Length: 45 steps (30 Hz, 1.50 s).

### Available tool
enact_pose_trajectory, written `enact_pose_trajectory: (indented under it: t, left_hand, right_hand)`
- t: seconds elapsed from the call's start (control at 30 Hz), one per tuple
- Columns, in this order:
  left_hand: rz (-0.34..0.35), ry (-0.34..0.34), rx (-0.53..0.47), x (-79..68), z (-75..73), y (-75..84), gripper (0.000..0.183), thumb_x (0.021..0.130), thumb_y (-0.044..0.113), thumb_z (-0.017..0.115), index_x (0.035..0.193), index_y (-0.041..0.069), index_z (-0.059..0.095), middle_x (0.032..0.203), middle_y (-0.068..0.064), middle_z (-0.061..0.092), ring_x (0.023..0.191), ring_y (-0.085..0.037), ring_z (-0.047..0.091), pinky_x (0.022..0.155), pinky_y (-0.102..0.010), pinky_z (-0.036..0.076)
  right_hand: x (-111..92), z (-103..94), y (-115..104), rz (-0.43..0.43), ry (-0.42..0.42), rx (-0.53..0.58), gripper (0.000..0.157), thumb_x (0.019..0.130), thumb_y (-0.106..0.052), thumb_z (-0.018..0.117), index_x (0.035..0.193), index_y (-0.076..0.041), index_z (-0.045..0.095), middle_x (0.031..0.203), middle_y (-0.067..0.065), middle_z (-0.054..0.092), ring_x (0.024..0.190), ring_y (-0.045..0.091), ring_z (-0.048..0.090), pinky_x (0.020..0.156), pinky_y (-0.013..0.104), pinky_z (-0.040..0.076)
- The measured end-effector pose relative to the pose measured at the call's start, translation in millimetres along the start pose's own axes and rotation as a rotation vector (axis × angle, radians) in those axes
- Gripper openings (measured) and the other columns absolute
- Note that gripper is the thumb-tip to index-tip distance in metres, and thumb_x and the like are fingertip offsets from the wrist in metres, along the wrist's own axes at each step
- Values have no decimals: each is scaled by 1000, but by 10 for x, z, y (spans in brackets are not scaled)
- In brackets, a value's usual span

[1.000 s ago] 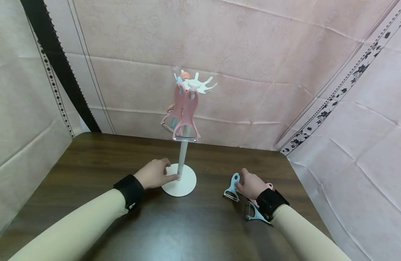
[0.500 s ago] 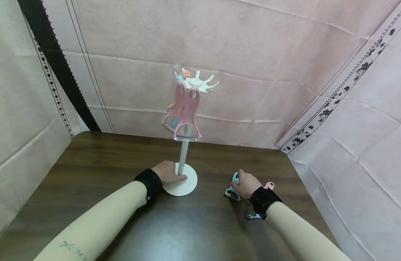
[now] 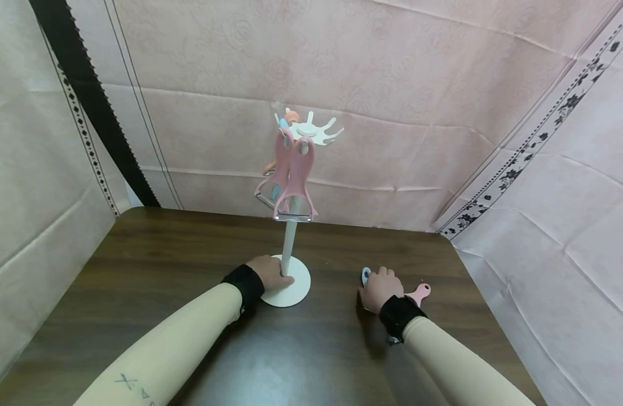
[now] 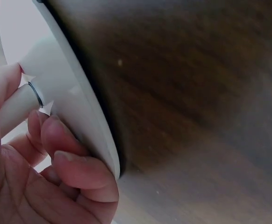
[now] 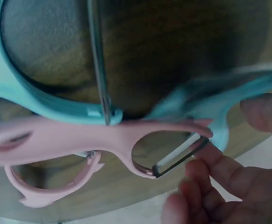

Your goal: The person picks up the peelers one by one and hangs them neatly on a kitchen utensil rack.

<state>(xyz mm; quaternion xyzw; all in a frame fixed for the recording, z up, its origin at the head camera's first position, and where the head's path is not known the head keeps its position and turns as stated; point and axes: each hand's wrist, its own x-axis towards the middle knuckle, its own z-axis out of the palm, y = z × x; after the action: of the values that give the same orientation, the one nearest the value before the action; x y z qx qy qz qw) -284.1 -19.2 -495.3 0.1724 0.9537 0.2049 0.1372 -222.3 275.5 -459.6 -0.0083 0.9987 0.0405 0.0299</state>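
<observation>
My left hand (image 3: 268,274) grips the pole (image 3: 289,243) of a white stand low down, just over its round base (image 3: 300,282). In the left wrist view the fingers (image 4: 82,175) curl in close to the base. My right hand (image 3: 381,290) pinches a light blue peeler (image 5: 220,112) between thumb and fingers; the head view shows only its handle end. Beside that hand lie pink peelers (image 5: 80,137), overlapping, and another blue peeler (image 5: 14,86), mostly hidden under the wrist in the head view.
Pink peelers (image 3: 299,169) hang from the stand's front hooks, with blue and orange ones (image 3: 292,116) behind them. Several bare white hooks (image 3: 323,135) point right. Patterned cloth (image 3: 372,73) rises behind the brown wooden table (image 3: 199,242).
My left hand has moved right and closed round the pole. My right hand has shifted over the blue peeler, now covering its head. The hanging peelers stay on their hooks.
</observation>
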Motion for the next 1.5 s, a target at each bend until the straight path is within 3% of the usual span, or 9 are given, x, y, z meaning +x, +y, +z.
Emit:
enact_pose_trajectory:
  t: [0.37,0.57,0.83,0.97,1.2,1.37,1.5]
  left_hand:
    - [-20,31,17,-198,-160,264,41,88,44,65,100,5,71,84,-4,69,74,-19,61,72,-37,49]
    - [-46,36,10,-129,-100,229,44,87,44,65,101,3,70,85,-6,69,75,-20,61,75,-37,49]
    - [-104,-10,-41,-61,-47,173,46,87,45,65,105,3,69,88,-7,68,76,-22,61,77,-40,49]
    - [-122,-29,-64,-40,-18,137,47,86,44,66,106,2,67,88,-7,67,76,-22,60,76,-39,49]
    - [-135,-34,-47,-25,1,110,44,87,41,62,104,1,68,82,-5,65,73,-21,58,73,-37,48]
    - [-113,-14,-18,-46,-3,126,40,87,39,61,100,2,69,77,-4,64,69,-21,56,69,-36,47]
    - [-114,-6,-27,-41,21,114,43,89,43,61,100,3,70,78,-5,65,71,-21,59,71,-37,48]
  right_hand:
    - [-29,43,-7,-79,59,-106,29,89,-25,58,88,2,67,84,16,52,86,34,46,78,48,40]
    - [-31,79,-58,-158,122,-167,18,84,-17,61,69,-7,64,74,9,54,77,30,45,74,45,34]
    - [-18,130,-116,-228,194,-158,25,82,-18,64,59,-11,57,67,7,60,68,27,51,69,42,34]
    - [-32,84,-155,-234,190,-157,27,82,-18,66,58,-11,55,62,7,60,61,27,52,66,41,35]
    - [-15,26,-234,-235,136,-213,23,86,-9,58,63,-10,57,61,6,60,57,26,57,63,42,39]
    - [72,32,-234,-228,136,-133,27,93,-15,56,69,-6,65,64,9,62,57,29,59,58,45,45]
    - [104,-19,-208,-193,78,-45,18,84,-14,64,68,-8,62,62,5,57,54,23,53,52,46,45]
